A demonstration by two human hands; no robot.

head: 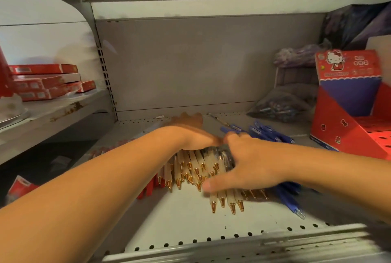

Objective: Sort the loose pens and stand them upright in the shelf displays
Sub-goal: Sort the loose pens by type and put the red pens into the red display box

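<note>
On the side shelf at your left sits a stack of red boxes (44, 82). Your left hand (190, 134) lies flat on the pile of cream pens (198, 158) on the shelf (179, 216), its fingers straight though blurred. Your right hand (249, 163) presses the same pile, fingers spread. Blue pens (266, 132) lie just beyond, and the red display box (347, 102) stands far right.

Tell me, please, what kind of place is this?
Probably a stationery shop or its stockroom: grey perforated metal retail shelving, a red cardboard display box with a cartoon cat, and many loose cream pens with gold tips.
</note>
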